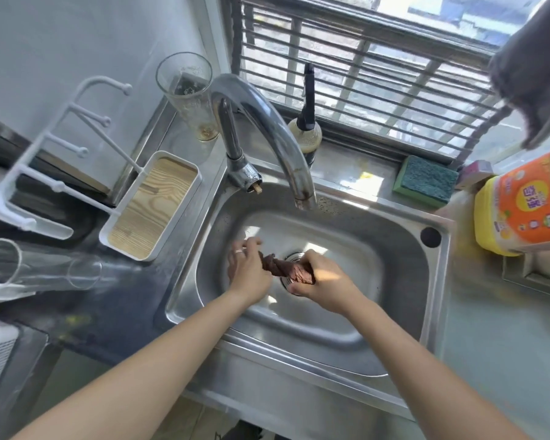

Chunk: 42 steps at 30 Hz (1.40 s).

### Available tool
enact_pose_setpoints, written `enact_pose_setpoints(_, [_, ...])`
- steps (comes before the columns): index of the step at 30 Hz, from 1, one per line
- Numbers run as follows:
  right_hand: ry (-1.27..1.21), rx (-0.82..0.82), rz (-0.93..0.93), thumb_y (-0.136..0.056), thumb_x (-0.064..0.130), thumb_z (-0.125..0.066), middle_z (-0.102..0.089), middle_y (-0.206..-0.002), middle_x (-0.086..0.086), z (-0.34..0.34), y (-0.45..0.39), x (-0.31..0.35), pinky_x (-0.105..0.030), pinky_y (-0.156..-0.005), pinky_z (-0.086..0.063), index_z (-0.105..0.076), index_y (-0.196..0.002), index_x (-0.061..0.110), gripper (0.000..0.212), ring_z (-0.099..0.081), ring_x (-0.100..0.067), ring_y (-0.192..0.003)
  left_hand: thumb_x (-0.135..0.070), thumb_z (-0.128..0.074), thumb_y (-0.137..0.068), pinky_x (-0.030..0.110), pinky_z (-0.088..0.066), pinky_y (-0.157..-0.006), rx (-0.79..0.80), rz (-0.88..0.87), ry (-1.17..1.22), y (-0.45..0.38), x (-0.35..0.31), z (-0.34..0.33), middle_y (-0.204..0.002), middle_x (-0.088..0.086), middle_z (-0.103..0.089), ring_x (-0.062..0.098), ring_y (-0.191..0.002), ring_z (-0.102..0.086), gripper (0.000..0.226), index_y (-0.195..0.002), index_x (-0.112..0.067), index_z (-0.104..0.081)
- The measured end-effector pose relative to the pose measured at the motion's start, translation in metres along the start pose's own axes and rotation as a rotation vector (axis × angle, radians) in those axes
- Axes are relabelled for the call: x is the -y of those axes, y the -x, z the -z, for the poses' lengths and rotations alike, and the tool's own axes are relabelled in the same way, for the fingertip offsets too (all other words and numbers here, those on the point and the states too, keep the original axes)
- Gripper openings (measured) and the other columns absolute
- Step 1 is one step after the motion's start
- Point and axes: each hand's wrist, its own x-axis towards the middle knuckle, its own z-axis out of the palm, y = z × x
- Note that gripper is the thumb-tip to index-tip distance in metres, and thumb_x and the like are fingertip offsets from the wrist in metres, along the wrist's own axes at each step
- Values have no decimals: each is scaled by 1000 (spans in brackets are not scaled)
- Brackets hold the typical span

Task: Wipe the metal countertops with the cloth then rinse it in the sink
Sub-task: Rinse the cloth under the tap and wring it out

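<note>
Clear drinking glass (38, 271): laid on its side at the far left edge, on a white holder.

White wire drying rack with knobbed pegs (67, 128): set at upper left, attached to a white rectangular tray with a wood-grain bottom (151, 206), which stands on the grey metal worktop (200, 192) just left of the basin.

Tall clear tumbler (189, 93): stood upright behind the tray, near the wall, with brownish residue seen at its base.

Chrome curved tap with lever handle (267, 122): mounted at the back left corner of the basin, its spout arched over the bowl; no running water can be made out.

Stainless steel sink with rounded bowl (404, 249): sunk in the worktop at centre, the round drain seen partly behind the cloth.

Left hand (248, 271): held inside the bowl, a ring worn on one finger, its fingers curled round the left end of the cloth.

Dark brown cloth, twisted into a rope (283, 266): held above the drain, stretched between the two hands.

Right hand (323, 282): closed round the right end of the cloth, over the drain.

Black-nozzled squeeze bottle (307, 122): stood on the ledge behind the tap, by the barred window.

Green scouring sponge (426, 182): laid on the ledge behind the right rim of the sink.

Yellow bottle with orange label (524, 208): stood on the worktop at far right.

Dark grey fabric (534, 68): hung at the upper right corner.
</note>
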Motion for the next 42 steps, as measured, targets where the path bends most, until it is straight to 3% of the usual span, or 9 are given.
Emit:
enact_pose_setpoints(2, [-102, -101, -50, -82, 38, -80, -58, -97, 3, -5, 11, 5, -11, -64, -31, -50, -101, 27, 37, -49, -16, -88, -12, -56, -83, 43, -39, -109, -64, 173, 199, 3, -5, -1, -141, 9, -34, 29, -120, -42, 53, -133, -17, -39])
enact_pose_setpoints(7, [-302, -324, -118, -100, 17, -58, -71, -102, -7, -14, 27, 13, -24, -75, -35, -70, -103, 13, 13, -62, -27, -98, -26, -64, -97, 43, -61, -82, 379, 519, 1062, 23, -35, 6, -107, 18, -72, 29, -92, -72, 28, -115, -5, -60])
enact_pose_setpoints(16, [-419, -591, -288, -101, 21, -55, -71, -86, 1, 7, 29, 19, -26, -70, -36, -74, -88, 18, 23, -61, -19, -86, -5, -77, -84, 22, -55, -59, 330, 464, 1122, 16, -29, -7, -97, 11, -72, 14, -71, -69, 61, -139, 2, -49])
enact_pose_setpoints(20, [-404, -756, -249, -103, 22, -53, -68, -74, 4, 11, 30, 37, -27, -66, -34, -69, -83, 16, 26, -59, -18, -74, -14, -75, -89, 16, -44, -46, 406, 445, 1106, 17, -39, -2, -68, 1, -63, 7, -49, -54, 16, -101, -5, -68])
enact_pose_setpoints(23, [-461, -908, -263, -104, 25, -51, -68, -77, 2, 22, 34, 42, -31, -68, -39, -67, -86, 16, 25, -59, -20, -76, -18, -69, -95, 17, -31, -48, 439, 451, 1015, 18, -39, 3, -48, -7, -44, 4, -37, -35, 25, -74, -13, -58])
enact_pose_setpoints(30, [-801, -445, -136, -102, 29, -55, -68, -78, 5, 50, 43, 37, -38, -77, -48, -69, -88, 19, 22, -60, -15, -77, -65, -49, -96, 41, -55, -99, 656, 377, 926, 32, -45, 31, -96, 5, -74, 20, -100, -70, 58, -110, -15, -75])
enact_pose_setpoints(33, [-858, -310, -80, -100, 18, -60, -71, -83, 1, 54, 53, 42, -36, -78, -50, -71, -94, 15, 13, -62, -13, -79, -47, -62, -97, 31, -57, -87, 568, 270, 892, 38, -60, 31, -98, 4, -73, 14, -90, -70, 31, -106, -18, -69])
enact_pose_setpoints(38, [-666, -750, -367, -95, 32, -63, -72, -85, 9, 62, 57, 38, -40, -86, -55, -73, -91, 23, 14, -67, -18, -90, -30, -56, -104, 27, -54, -71, 324, 382, 992, 28, -56, 39, -93, 6, -68, 18, -83, -67, 13, -102, -18, -55])
enact_pose_setpoints(42, [-909, -493, -305, -97, 31, -61, -68, -79, 4, 58, 53, 42, -37, -78, -48, -72, -84, 21, 19, -61, -20, -84, -40, -62, -98, 17, -33, -48, 648, 432, 898, 39, -49, 56, -75, -1, -61, 9, -56, -46, 23, -93, -17, -61])
